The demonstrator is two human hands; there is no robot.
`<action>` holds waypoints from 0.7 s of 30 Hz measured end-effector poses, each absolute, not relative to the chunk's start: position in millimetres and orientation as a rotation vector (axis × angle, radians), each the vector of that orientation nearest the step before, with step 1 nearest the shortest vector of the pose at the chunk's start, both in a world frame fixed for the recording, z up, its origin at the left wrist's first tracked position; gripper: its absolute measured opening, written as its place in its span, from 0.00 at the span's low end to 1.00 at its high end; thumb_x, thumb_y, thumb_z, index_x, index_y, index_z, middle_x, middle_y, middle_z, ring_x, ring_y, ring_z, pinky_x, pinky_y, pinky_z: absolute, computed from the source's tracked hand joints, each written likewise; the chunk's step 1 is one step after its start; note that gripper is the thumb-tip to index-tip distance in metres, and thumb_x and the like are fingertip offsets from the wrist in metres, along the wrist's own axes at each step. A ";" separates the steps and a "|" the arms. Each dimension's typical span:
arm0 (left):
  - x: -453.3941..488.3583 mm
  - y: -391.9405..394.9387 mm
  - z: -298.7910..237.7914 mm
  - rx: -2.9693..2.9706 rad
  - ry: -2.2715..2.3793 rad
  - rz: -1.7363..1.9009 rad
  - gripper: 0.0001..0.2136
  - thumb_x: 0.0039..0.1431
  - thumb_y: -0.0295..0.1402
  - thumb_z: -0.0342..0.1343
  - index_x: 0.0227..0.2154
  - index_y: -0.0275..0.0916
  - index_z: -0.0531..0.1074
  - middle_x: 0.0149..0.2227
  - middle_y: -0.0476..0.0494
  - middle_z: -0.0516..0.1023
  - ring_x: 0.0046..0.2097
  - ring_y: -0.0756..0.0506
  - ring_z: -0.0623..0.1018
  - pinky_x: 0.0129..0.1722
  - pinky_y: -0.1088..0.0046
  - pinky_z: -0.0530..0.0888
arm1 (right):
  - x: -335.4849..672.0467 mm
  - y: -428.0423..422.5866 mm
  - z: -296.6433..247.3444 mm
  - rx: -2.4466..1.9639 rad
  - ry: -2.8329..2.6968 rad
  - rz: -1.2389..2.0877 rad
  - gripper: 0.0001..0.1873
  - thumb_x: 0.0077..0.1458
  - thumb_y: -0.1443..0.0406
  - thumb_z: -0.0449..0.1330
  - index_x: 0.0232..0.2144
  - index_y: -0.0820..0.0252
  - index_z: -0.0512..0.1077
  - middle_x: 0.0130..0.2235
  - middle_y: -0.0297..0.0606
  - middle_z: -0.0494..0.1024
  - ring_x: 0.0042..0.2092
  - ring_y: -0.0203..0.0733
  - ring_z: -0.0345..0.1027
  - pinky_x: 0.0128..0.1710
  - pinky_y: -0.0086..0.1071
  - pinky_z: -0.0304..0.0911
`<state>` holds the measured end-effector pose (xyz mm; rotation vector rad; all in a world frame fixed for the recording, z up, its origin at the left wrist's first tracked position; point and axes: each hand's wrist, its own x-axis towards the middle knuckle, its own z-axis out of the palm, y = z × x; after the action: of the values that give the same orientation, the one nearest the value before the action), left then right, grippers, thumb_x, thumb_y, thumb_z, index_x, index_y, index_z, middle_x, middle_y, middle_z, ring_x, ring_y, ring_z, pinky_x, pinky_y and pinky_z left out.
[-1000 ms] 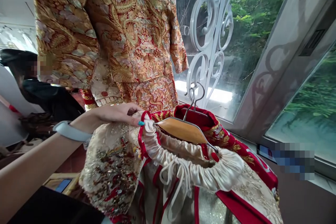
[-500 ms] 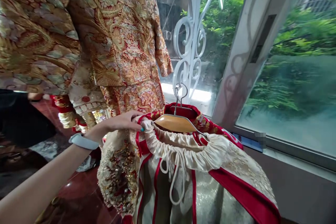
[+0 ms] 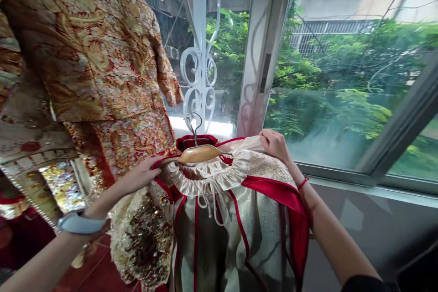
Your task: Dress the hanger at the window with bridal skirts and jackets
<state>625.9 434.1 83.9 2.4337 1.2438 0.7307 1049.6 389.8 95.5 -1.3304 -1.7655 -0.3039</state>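
A cream dress (image 3: pixel 212 219) with red trim, a gathered satin neckline and a tied drawstring hangs on a hanger (image 3: pixel 198 153) with a wooden middle and metal hook. My left hand (image 3: pixel 143 174) is closed on its left shoulder near the neckline. My right hand (image 3: pixel 274 145) is a fist around the cream, red-edged cloth at the right shoulder, pulling it out to the side. Thick beading and sequins cover the puffed left sleeve (image 3: pixel 143 237). Behind the neckline shows a red collar (image 3: pixel 185 141); whether it belongs to a second garment I cannot tell.
Gold and red brocade garments (image 3: pixel 112 59) hang at the left, close by my left arm. A white scrolled metal post (image 3: pixel 198 68) rises behind the hanger. Sliding windows (image 3: pixel 328 114) with a sill (image 3: pixel 359 191) run along the right. Red tiles (image 3: pixel 97 260) cover the floor.
My right hand has come into view and taken hold of the dress's right shoulder. My left hand stays on the left shoulder. The view has turned right.
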 end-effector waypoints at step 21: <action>599.2 353.2 109.6 2.162 1.711 1.264 0.14 0.56 0.35 0.46 0.41 0.37 0.72 0.27 0.49 0.71 0.29 0.47 0.67 0.27 0.73 0.62 | 1055.3 383.2 93.6 -1.365 -1.678 -0.279 0.14 0.53 0.66 0.51 0.37 0.57 0.76 0.37 0.43 0.81 0.38 0.50 0.73 0.39 0.37 0.63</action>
<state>599.2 353.2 109.6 2.1624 1.7106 1.2639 1055.3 383.2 93.6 -1.3652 -1.6781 -0.2792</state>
